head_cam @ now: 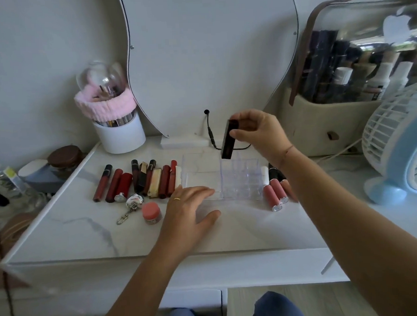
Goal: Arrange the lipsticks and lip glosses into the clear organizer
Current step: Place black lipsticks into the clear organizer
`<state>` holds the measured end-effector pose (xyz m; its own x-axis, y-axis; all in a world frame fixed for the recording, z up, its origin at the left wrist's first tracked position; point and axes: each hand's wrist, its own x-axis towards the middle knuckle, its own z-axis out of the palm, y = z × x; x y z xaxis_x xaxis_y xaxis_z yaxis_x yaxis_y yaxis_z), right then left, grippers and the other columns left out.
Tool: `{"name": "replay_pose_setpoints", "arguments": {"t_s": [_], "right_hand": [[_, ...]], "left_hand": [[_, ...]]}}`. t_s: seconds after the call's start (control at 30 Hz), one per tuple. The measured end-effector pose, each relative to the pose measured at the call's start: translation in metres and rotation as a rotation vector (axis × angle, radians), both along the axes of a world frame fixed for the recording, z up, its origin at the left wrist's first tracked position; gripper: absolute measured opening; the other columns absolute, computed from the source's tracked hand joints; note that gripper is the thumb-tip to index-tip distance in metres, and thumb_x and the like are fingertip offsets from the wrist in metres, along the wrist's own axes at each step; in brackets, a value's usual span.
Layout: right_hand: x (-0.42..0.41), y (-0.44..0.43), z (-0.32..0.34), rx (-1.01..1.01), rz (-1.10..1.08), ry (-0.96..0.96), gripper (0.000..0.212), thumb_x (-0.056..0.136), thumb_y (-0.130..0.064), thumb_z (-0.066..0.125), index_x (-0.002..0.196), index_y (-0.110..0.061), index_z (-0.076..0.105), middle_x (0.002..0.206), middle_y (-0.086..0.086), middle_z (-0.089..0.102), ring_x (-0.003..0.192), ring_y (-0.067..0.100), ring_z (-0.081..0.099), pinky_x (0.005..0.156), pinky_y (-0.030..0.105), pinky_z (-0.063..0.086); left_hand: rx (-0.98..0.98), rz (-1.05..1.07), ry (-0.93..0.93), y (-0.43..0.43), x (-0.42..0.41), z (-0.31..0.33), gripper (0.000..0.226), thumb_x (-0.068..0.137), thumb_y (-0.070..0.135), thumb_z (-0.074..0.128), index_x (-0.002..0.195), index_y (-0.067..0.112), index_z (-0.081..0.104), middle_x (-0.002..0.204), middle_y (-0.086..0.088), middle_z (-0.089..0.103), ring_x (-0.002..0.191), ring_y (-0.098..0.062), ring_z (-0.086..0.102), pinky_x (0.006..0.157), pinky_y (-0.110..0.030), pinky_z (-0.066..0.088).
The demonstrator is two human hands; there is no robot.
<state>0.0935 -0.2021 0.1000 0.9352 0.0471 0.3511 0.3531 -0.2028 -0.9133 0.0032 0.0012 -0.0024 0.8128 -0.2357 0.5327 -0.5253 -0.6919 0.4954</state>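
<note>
Holding a dark rectangular lipstick (229, 139) near its upper end between thumb and fingers, the right hand (259, 133) hangs it above the clear organizer (237, 180) on the white marble tabletop (85, 227). The tube's long axis runs close to upright, tilted with its top leaning right, and its lower end sits over the back-left cells of the organizer's grid, seemingly just clear of the rim. The coming move looks like a short straight drop once the tube is righted over one cell. The left hand (190, 207) lies flat, fingers spread and holding nothing, against the front edge of the organizer's low left tray, apparently steadying it. The grid cells appear empty, though the clear walls make this hard to judge. A row of red and dark lipsticks and glosses (141, 182) lies to the left of the organizer, nearer the left hand. Several pink glosses (275, 194) lie to its right, under the right forearm.
</note>
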Motion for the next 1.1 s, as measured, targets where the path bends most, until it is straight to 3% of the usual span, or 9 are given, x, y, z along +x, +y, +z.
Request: {"name": "replay_pose_setpoints", "arguments": {"t_s": [0.17,0.4,0.57,0.8,0.97,1.1], "right_hand": [[0.009,0.001,-0.011,-0.093,0.001,0.013,0.028,0.074,0.005,0.071,0.093,-0.015,0.065,0.083,-0.001,0.07,0.07,0.001,0.068,0.073,0.014,0.054],[0.011,0.007,-0.026,-0.248,0.039,0.047,0.027,0.073,-0.002,0.074,0.097,-0.011,0.066,0.09,0.007,0.071,0.082,0.015,0.069,0.082,0.019,0.055],[0.01,0.006,-0.031,-0.34,0.031,0.027,0.025,0.072,-0.008,0.076,0.091,-0.019,0.065,0.081,-0.004,0.068,0.078,0.01,0.066,0.072,0.006,0.049],[0.0,-0.014,-0.028,-0.388,-0.037,-0.008,0.032,0.078,-0.023,0.073,0.108,-0.017,0.065,0.102,-0.008,0.067,0.093,0.003,0.062,0.082,0.005,0.042],[-0.019,-0.091,-0.028,-0.341,-0.255,0.033,0.031,0.079,-0.023,0.07,0.11,-0.02,0.066,0.095,-0.011,0.064,0.091,0.004,0.06,0.088,0.024,0.046],[-0.028,-0.134,-0.04,-0.354,-0.318,0.19,0.038,0.079,-0.023,0.07,0.116,-0.016,0.063,0.107,-0.001,0.063,0.096,0.012,0.058,0.087,0.024,0.045]], "left_hand": [[0.007,-0.007,0.011,0.001,0.0,-0.001,0.041,0.081,0.038,0.065,0.12,0.024,0.059,0.122,0.009,0.059,0.118,-0.009,0.047,0.114,-0.037,0.019],[-0.005,-0.009,0.014,0.0,-0.001,0.001,0.041,0.082,0.035,0.066,0.121,0.023,0.059,0.122,0.008,0.059,0.115,-0.004,0.043,0.111,-0.039,0.025],[0.005,-0.008,0.023,0.0,-0.001,0.001,0.041,0.083,0.036,0.065,0.122,0.024,0.058,0.124,0.009,0.057,0.118,-0.005,0.043,0.114,-0.035,0.019],[0.007,-0.005,0.034,0.0,-0.002,0.003,0.041,0.082,0.034,0.066,0.121,0.024,0.059,0.122,0.011,0.057,0.119,-0.006,0.044,0.114,-0.037,0.021],[0.007,-0.006,0.032,0.0,-0.003,0.003,0.041,0.082,0.032,0.067,0.122,0.024,0.058,0.12,0.015,0.053,0.119,-0.005,0.042,0.113,-0.032,0.019],[0.015,-0.005,0.035,-0.001,-0.002,0.004,0.041,0.081,0.027,0.069,0.12,0.02,0.06,0.118,0.014,0.053,0.116,-0.008,0.046,0.113,-0.039,0.024]]}}
